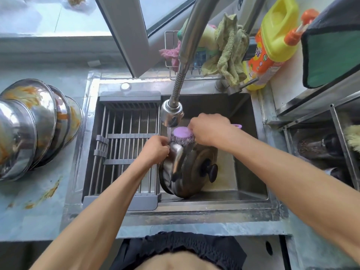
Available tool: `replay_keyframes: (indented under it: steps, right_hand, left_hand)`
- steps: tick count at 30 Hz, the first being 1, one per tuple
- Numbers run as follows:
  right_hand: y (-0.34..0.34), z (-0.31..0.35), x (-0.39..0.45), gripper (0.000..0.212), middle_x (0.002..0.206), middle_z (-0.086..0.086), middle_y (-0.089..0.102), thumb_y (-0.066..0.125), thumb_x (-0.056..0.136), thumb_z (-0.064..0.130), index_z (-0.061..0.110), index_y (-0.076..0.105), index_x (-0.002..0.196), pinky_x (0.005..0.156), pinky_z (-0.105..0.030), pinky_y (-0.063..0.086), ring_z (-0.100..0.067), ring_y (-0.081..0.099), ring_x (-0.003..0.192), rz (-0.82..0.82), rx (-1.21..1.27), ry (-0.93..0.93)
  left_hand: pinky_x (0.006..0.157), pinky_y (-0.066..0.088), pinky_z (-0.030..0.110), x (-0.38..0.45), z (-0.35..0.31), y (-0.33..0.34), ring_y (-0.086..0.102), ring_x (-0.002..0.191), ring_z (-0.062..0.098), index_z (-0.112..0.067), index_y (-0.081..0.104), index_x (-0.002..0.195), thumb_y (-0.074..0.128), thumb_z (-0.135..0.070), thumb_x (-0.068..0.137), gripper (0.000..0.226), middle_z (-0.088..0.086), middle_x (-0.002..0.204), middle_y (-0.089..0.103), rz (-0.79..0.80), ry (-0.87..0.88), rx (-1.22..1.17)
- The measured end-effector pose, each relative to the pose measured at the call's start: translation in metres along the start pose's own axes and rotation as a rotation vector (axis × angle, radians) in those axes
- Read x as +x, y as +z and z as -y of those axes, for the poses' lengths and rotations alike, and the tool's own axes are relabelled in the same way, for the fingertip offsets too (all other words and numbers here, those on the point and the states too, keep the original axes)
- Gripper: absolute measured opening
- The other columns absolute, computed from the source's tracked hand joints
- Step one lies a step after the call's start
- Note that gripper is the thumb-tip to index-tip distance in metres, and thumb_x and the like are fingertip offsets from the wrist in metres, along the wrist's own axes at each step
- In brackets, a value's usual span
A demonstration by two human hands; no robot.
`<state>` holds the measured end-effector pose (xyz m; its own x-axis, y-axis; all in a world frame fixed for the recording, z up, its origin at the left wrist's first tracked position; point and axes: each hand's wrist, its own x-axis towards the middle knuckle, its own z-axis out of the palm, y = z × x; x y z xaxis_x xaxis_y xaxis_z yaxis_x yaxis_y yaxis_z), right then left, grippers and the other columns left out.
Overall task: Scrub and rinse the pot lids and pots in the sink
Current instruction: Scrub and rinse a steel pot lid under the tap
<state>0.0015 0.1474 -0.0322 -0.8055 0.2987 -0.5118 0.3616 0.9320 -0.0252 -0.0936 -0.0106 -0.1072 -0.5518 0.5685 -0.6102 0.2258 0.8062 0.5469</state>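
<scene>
Two steel pot lids (191, 170) stand on edge in the sink (251, 184), leaning together, the nearer one showing a black knob (212, 171). My left hand (155, 150) pinches the top rim of the lids. My right hand (209, 129) grips a purple-handled steel-wool scrubber (182, 136), pressed on the lids' top edge. Water runs from the faucet head (171, 115) onto the scrubber.
A grey drying rack (124, 149) spans the sink's left half. Several dirty steel bowls (37, 125) lie stacked on the left counter, with orange smears nearby. Behind the sink are a wire caddy with rags (228, 49) and a yellow detergent jug (272, 41). A shelf unit stands right.
</scene>
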Motion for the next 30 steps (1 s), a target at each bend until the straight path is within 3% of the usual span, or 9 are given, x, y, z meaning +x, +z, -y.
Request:
replay_keyframes:
  steps: [2,4,6,9,14,17,22,27,30]
  right_hand:
    - [0.0,-0.017,0.004,0.029,0.103,-0.009,0.055,0.048,0.093,0.015,0.014,0.059,0.12,0.072,-0.036,0.042,-0.035,0.059,0.092,0.025,0.035,0.09]
    - [0.005,-0.027,0.002,0.033,0.114,-0.012,0.057,0.046,0.093,0.016,0.014,0.058,0.124,0.074,-0.037,0.043,-0.037,0.061,0.101,0.03,0.051,0.146]
    - [0.013,-0.024,-0.001,0.03,0.105,-0.01,0.055,0.047,0.09,0.014,0.015,0.059,0.117,0.071,-0.037,0.043,-0.038,0.061,0.094,0.012,0.061,0.121]
    - [0.026,-0.023,-0.007,0.012,0.091,-0.007,0.053,0.047,0.088,0.012,0.019,0.054,0.094,0.066,-0.035,0.04,-0.034,0.052,0.076,-0.046,0.159,0.113]
    - [0.065,-0.05,-0.032,0.025,0.092,-0.011,0.065,0.042,0.1,0.03,0.018,0.064,0.1,0.065,-0.039,0.048,-0.034,0.059,0.08,-0.251,0.477,0.323]
    - [0.067,-0.041,-0.054,0.023,0.08,-0.002,0.06,0.045,0.1,0.03,0.019,0.065,0.097,0.059,-0.034,0.039,-0.031,0.059,0.079,-0.338,0.594,0.313]
    - [0.051,0.013,-0.07,0.024,0.096,-0.009,0.064,0.042,0.101,0.025,0.023,0.061,0.115,0.066,-0.037,0.042,-0.035,0.061,0.086,-0.256,0.427,0.033]
    - [0.021,-0.004,-0.04,0.028,0.108,-0.013,0.067,0.047,0.09,0.014,0.018,0.064,0.112,0.072,-0.037,0.041,-0.039,0.064,0.1,-0.188,0.347,0.24]
    - [0.021,0.015,-0.044,0.032,0.109,-0.012,0.066,0.046,0.088,0.013,0.018,0.063,0.115,0.074,-0.038,0.043,-0.038,0.064,0.1,-0.169,0.284,0.15]
  left_hand:
    - [0.08,0.059,0.04,-0.005,0.008,0.004,0.072,0.086,0.023,-0.01,0.077,0.084,0.058,-0.004,0.086,0.019,0.007,0.084,0.076,0.021,-0.036,0.036]
    - [0.079,0.059,0.036,-0.011,0.013,0.003,0.072,0.084,0.015,-0.014,0.078,0.084,0.061,-0.004,0.087,0.02,0.0,0.081,0.078,0.093,-0.07,-0.016]
    - [0.078,0.056,0.035,-0.013,0.01,0.005,0.068,0.081,0.018,-0.008,0.073,0.087,0.06,-0.013,0.094,0.015,0.006,0.083,0.075,0.095,-0.088,-0.155]
    - [0.081,0.054,0.038,-0.005,-0.006,0.025,0.064,0.078,0.023,-0.006,0.065,0.088,0.052,-0.035,0.103,0.035,0.009,0.084,0.07,0.007,-0.169,-0.437]
    - [0.079,0.052,0.039,0.005,-0.014,0.05,0.058,0.078,0.024,-0.01,0.061,0.084,0.051,-0.037,0.103,0.035,0.012,0.085,0.061,-0.19,-0.383,-0.793]
    - [0.08,0.056,0.037,0.003,-0.004,0.048,0.067,0.081,0.022,-0.007,0.065,0.091,0.058,-0.042,0.099,0.036,0.005,0.087,0.071,-0.226,-0.48,-0.967]
    - [0.08,0.062,0.041,-0.003,0.0,0.043,0.075,0.082,0.028,-0.004,0.068,0.101,0.068,-0.053,0.093,0.05,0.012,0.087,0.078,-0.255,-0.49,-1.112]
    - [0.087,0.061,0.045,-0.01,0.005,0.042,0.076,0.086,0.03,-0.007,0.073,0.101,0.065,-0.053,0.095,0.047,0.011,0.086,0.079,-0.216,-0.466,-1.134]
    - [0.088,0.061,0.048,-0.006,0.008,0.041,0.077,0.086,0.032,-0.006,0.073,0.108,0.066,-0.053,0.095,0.049,0.013,0.09,0.079,-0.217,-0.487,-1.154]
